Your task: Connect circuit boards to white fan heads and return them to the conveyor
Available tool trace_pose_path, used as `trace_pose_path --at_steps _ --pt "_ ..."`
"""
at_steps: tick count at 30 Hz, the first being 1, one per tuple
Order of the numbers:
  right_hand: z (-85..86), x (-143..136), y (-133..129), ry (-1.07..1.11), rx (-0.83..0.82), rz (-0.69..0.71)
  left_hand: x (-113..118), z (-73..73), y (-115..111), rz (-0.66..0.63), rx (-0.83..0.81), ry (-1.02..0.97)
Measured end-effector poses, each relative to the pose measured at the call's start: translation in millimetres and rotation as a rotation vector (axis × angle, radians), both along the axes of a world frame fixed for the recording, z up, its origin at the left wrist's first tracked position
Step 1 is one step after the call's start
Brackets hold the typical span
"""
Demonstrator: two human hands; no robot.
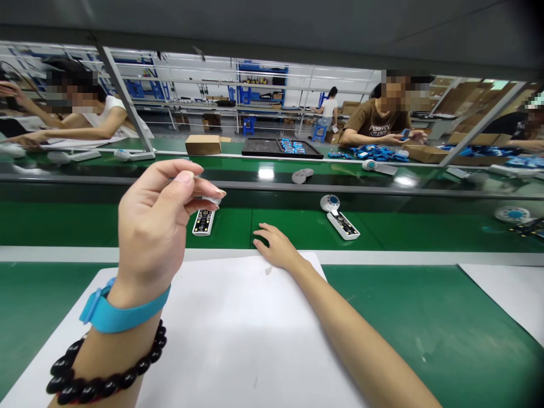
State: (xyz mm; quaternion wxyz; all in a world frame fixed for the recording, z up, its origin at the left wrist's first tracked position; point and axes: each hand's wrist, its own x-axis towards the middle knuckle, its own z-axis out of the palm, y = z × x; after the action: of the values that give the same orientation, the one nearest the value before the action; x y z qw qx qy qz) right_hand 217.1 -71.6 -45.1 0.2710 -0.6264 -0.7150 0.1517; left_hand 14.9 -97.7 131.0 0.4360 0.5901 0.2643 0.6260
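Note:
My left hand [155, 212] is raised in front of me, its fingers curled and the thumb against them. Anything small in this pinch is hidden. Beyond its fingertips, on the green conveyor belt, lies a white handheld device [204, 222] with a bare circuit board; my fingers cover its upper end. My right hand [276, 245] rests palm down at the belt's near edge, fingers stretched out and holding nothing. To its right lies a second white device [343, 225] with an exposed board and a round head [330, 203] with a blue centre.
A white sheet [246, 328] covers the green bench before me, with a small scrap [268, 271] on it. Another round-headed device [512, 214] lies far right. Across the line are a black tray [259, 148], a cardboard box [203, 144], blue parts [374, 153] and co-workers.

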Motion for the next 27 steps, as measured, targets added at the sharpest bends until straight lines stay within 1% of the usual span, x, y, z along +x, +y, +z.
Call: trace_pose_path --at_steps 5,9,12,21,27 --pt "10.7 -12.1 -4.4 -0.048 0.060 0.017 -2.6 -7.1 14.3 -0.023 0.111 -0.064" --pt "16.4 -31.5 -10.1 -0.107 0.032 0.066 -4.2 -8.4 18.5 -0.033 0.129 -0.078" --pt "18.7 -40.0 -12.6 -0.152 0.005 0.070 -4.9 -8.0 18.9 -0.030 0.136 -0.082" --pt "25.1 -46.0 -15.9 -0.243 -0.045 0.052 -8.6 -8.8 20.2 -0.028 0.126 -0.029" --pt "20.9 -45.3 -15.1 -0.301 -0.105 0.051 -8.4 -8.6 19.0 -0.023 0.130 -0.031"
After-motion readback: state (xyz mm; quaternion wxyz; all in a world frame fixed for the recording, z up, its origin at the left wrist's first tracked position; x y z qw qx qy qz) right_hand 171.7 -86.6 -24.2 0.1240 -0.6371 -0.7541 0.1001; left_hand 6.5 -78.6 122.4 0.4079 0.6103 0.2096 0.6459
